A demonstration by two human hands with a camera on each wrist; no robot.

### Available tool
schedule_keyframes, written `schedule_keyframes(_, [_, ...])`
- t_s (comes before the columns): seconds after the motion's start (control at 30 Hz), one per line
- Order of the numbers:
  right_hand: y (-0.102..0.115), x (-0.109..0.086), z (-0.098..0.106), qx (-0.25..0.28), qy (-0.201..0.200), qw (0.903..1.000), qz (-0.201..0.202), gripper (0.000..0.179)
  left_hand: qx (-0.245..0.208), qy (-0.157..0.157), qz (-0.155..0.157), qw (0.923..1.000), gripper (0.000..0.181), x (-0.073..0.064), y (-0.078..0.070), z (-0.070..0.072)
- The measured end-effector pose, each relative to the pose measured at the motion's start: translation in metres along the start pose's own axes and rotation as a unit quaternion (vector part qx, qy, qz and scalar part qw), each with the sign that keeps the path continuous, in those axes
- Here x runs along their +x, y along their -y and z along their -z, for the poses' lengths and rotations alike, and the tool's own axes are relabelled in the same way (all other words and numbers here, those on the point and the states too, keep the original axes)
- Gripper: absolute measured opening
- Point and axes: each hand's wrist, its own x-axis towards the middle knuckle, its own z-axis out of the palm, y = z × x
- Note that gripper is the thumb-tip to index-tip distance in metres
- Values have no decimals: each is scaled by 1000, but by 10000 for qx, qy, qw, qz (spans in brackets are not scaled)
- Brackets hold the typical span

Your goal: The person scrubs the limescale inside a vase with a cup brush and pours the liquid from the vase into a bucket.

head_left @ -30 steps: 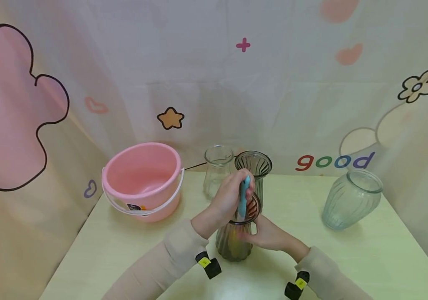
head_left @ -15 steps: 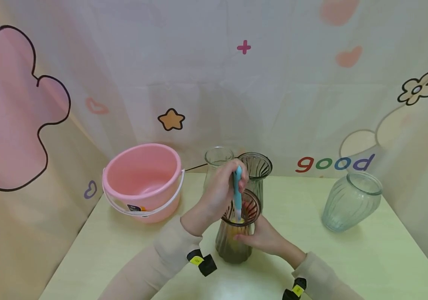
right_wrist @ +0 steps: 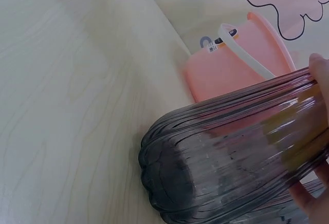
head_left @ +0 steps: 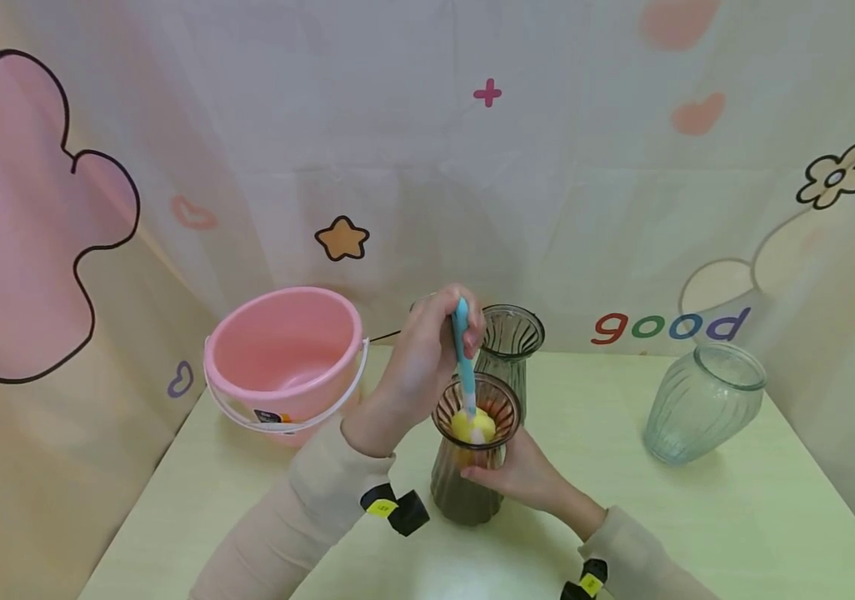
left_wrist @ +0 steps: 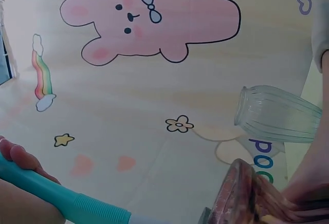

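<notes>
My left hand (head_left: 420,358) grips the blue handle of a bottle brush (head_left: 463,342), which leans over the mouth of a smoky ribbed glass vase (head_left: 467,492). The brush's yellow sponge head (head_left: 461,427) fills part of the flared mouth, its tip inside. Below the rim, my right hand (head_left: 528,475) holds the vase round its neck. In the right wrist view the vase's scalloped base (right_wrist: 167,178) shows, with a yellow patch seen through the upper glass. The left wrist view has the ridged blue handle (left_wrist: 97,208) in my fingers.
Just behind the held vase stands a second smoky ribbed vase (head_left: 513,333). A pink bucket (head_left: 285,333) with a white handle is at the left. Toward the right edge is a pale green glass vase (head_left: 701,408). A printed curtain (head_left: 585,167) hangs behind the table.
My left hand has risen and shifted left, drawing the brush up so its yellow sponge shows at the vase's mouth. The left hand now covers the clear vase behind. My right hand keeps its hold.
</notes>
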Motion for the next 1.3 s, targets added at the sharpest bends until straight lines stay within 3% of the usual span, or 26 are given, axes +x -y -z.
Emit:
schedule_keyframes(0.1, [0, 1, 1, -21, -38, 9999, 113, 75, 23, -128, 212, 9997, 33, -3, 16, 2])
schedule_keyframes(0.27, [0, 0, 1, -127, -6, 9996, 249, 84, 144, -416, 1038, 9936, 33, -10, 52, 7])
schedule_keyframes(0.43, [0, 0, 0, -106, 39, 9995, 312, 84, 245, -563, 1112, 9919, 28, -12, 66, 10])
schedule_keyframes(0.67, [-22, 0, 10, 182, 955, 9952, -137, 68, 155, -411, 1111, 9928, 29, -12, 66, 9])
schedule_keyframes(0.83, [-29, 2, 15, 183, 1233, 9919, -251, 55, 170, -415, 1171, 9921, 28, -13, 65, 8])
schedule_keyframes(1.07, [-21, 0, 11, 132, 831, 9964, -86, 65, 226, -360, 1133, 9927, 30, -13, 56, 3])
schedule_keyframes(1.2, [-4, -1, 11, 66, 609, 9981, 25, 66, 224, -262, 958, 9948, 33, -11, 39, -1])
schedule_keyframes(1.3, [2, 0, 10, 107, 459, 9989, 35, 67, 123, -157, 560, 9982, 34, -7, 21, -2])
